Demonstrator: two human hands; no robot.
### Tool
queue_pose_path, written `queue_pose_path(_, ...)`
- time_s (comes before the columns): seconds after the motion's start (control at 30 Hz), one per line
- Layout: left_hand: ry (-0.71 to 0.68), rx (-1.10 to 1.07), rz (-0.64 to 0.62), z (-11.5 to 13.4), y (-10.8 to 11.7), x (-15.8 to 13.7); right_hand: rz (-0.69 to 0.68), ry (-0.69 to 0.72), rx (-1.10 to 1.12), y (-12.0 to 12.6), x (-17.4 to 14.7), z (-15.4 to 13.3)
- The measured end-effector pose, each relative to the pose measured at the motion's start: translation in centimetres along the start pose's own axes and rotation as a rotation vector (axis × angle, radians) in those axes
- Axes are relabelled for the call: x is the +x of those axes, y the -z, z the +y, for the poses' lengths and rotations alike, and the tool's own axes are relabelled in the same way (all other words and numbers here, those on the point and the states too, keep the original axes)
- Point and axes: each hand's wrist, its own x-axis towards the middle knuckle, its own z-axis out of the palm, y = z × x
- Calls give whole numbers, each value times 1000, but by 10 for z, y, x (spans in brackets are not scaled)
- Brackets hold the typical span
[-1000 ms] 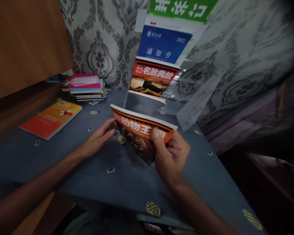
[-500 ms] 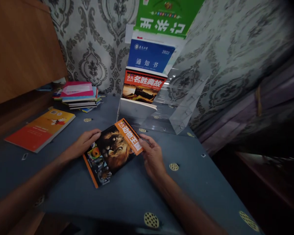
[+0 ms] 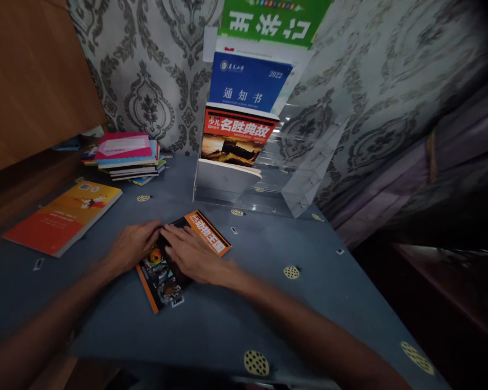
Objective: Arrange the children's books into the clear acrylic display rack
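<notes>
A book with a black and orange cover (image 3: 211, 234) lies tilted on the table in front of me. Pictures of animals run down its left side. Gripping its upper left edge, my left hand (image 3: 136, 245) has its fingers bent, with the thumb side near the corner. Across the middle of the cover rests my right hand (image 3: 193, 254), its fingers stretched out flat and reaching towards the left hand. It hides most of the lion picture. The tips of both hands almost meet at the book's left edge.
Behind the book stands a clear acrylic rack (image 3: 228, 181) with a red-topped book (image 3: 238, 138), a blue booklet (image 3: 250, 81) and a green book (image 3: 268, 24). On the left are an orange and red book (image 3: 63, 216) and a stack of books (image 3: 124, 146). A blue patterned cloth (image 3: 329, 309) covers the table.
My right hand has let go of the book's right edge and moved left onto the cover. The book now lies flatter on the table. My left hand stays at its left edge.
</notes>
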Motion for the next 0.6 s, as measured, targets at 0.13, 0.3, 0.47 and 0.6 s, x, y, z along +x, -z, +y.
queue_pose_path(0.13, 49, 63, -60, 3, 3, 1, -58, -22, -72, -6, 16, 15)
queue_pose_path(0.3, 84, 76, -85, 10, 8, 0, -23, -157, -11, 4, 1, 66)
queue_pose_path(0.47, 32, 251, -44, 17, 11, -2, -43, -111, 193, 16, -15, 101)
queue_pose_path(0.6, -197, 262, 28, 10, 4, 6, 19, -149, 367, 20, -18, 104)
